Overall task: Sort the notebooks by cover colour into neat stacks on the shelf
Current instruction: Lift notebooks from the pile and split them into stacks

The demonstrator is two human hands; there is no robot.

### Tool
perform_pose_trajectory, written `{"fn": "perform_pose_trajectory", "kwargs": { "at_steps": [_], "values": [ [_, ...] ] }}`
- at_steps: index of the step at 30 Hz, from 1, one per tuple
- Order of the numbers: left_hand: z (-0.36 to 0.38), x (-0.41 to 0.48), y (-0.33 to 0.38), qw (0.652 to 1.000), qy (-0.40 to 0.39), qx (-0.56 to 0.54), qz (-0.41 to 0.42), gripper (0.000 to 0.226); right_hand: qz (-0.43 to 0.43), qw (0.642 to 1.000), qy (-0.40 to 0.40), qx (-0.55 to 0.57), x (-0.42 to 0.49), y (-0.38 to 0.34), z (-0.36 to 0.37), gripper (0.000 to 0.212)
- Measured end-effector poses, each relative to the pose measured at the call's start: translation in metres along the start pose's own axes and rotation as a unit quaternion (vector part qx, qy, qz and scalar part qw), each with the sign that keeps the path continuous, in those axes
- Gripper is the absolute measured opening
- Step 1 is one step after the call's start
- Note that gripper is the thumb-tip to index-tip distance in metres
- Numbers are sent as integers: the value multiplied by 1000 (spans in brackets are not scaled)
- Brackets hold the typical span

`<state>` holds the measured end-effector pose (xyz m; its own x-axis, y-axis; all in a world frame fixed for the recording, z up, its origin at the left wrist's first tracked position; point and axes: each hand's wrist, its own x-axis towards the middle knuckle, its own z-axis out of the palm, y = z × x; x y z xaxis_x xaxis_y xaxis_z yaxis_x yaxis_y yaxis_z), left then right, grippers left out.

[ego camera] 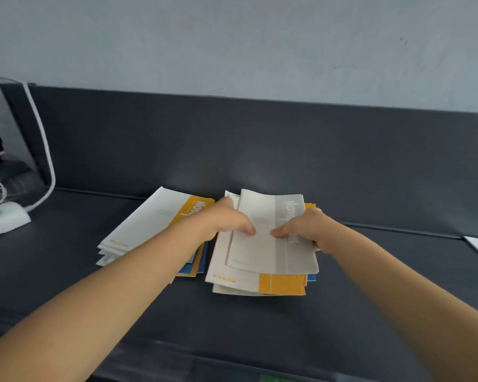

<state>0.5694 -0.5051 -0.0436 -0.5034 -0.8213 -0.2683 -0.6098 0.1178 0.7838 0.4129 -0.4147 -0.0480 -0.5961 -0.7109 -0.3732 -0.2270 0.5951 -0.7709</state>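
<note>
Sorting in progress: left hand [226,219] and right hand [305,230] both pinch the grey-banded notebook [262,255] atop the mixed right pile [282,283] on the dark shelf [232,326], beside a yellow-topped pile [149,224]; next, it likely needs lifting clear to found a grey stack.

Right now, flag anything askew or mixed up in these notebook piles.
Both piles mix colours. The right pile is fanned: a grey notebook, gripped by left hand and right hand, tops yellow and blue ones. The left pile lies skewed, yellow over blue.
</note>
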Motion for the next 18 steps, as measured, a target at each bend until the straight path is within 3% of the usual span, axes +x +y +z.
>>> {"fn": "perform_pose_trajectory", "kwargs": {
  "at_steps": [2, 7, 9, 11, 14, 15, 18],
  "values": [
    [1, 6, -9, 1000, -6, 12, 0, 82, 19, 1000, 2, -3, 4, 3, 8, 87],
    [10, 16, -9, 998, -68, 0, 14, 99, 21, 998, -4, -65, 3, -5, 23, 109],
    [16, 17, -6, 996, -83, 18, 20, 106, 27, 992, 2, -125, 1, -10, 23, 90],
    [21, 20, -7, 995, -70, 60, 25, 117, 41, 986, 15, -159, 1, -8, 21, 72],
    [24, 21, -4, 983, -1, 174, 59, 118, 52, 975, 52, -211, 3, 2, 19, 94],
    [24, 17, 1, 972, 25, 218, 83, 115, 56, 976, 62, -203, 1, 4, 16, 92],
    [30, 2, 22, 927, 71, 318, 185, 99, 34, 985, 75, -149, -5, 12, -3, 47]
  ]
}}
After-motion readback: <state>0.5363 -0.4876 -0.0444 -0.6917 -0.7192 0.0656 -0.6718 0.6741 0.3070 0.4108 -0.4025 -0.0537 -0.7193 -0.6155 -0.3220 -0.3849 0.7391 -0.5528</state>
